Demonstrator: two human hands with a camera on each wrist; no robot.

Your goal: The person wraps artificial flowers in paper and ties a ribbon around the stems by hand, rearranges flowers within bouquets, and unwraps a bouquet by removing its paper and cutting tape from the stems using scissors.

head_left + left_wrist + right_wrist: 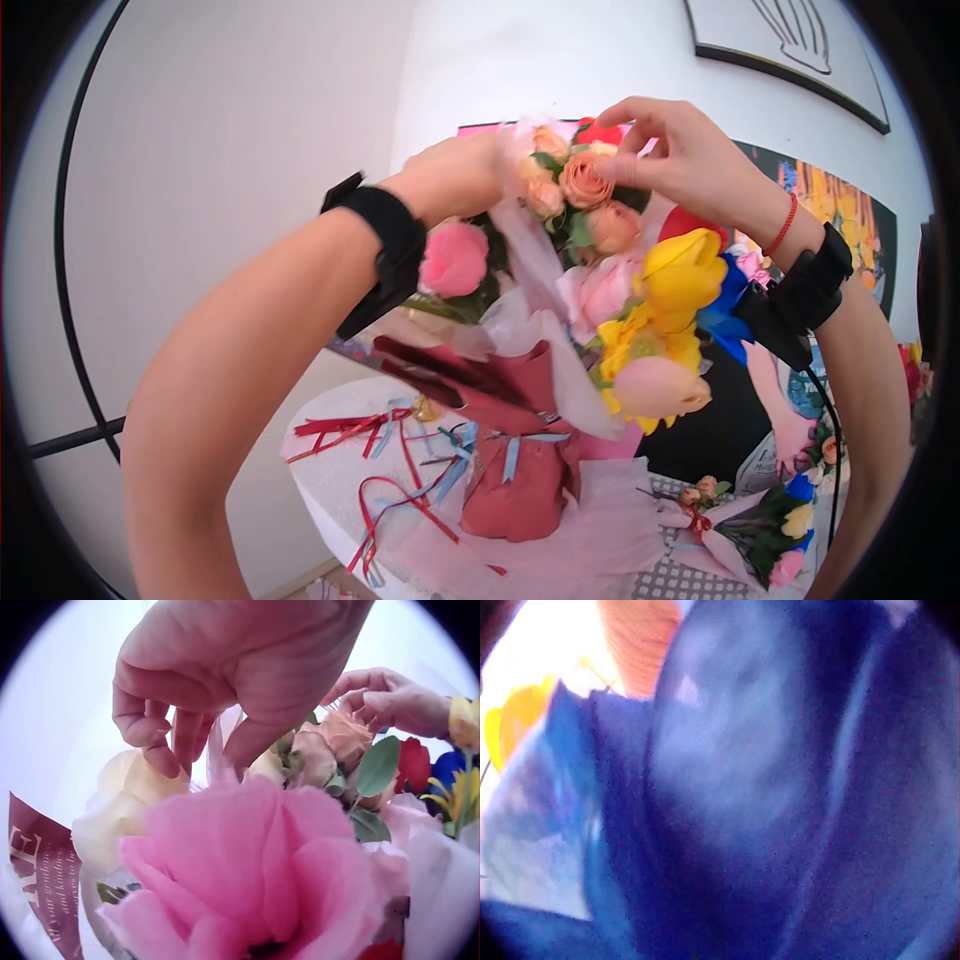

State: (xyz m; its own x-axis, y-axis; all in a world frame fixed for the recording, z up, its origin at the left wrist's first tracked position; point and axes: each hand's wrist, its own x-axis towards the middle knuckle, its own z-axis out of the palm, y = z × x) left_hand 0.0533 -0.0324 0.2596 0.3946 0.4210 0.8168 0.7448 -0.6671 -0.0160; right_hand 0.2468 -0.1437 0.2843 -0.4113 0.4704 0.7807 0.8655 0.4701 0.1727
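Note:
A bouquet wrapped in dusty-red paper [515, 485] and sheer pale wrapping [545, 345] stands on the table, tied with a light blue ribbon [511, 460]. At its top my left hand [232, 667] curls its fingers and thumb around a strip of sheer wrapping [223, 739], beside a cream flower [120, 802]. My right hand [685, 160] hovers over the peach roses [587, 180], thumb and fingers apart, thumb right at a rose. Lower in the bunch are a pink flower [453, 258] and yellow tulips [682, 265]. Blue petals [735, 765] fill most of the right wrist view.
Red ribbons [350, 428] and light blue ribbons lie on the white round table [310, 470]. A smaller bouquet [765, 540] lies at the right on a grey checked cloth [660, 580]. Behind are a white wall and a framed picture [800, 60].

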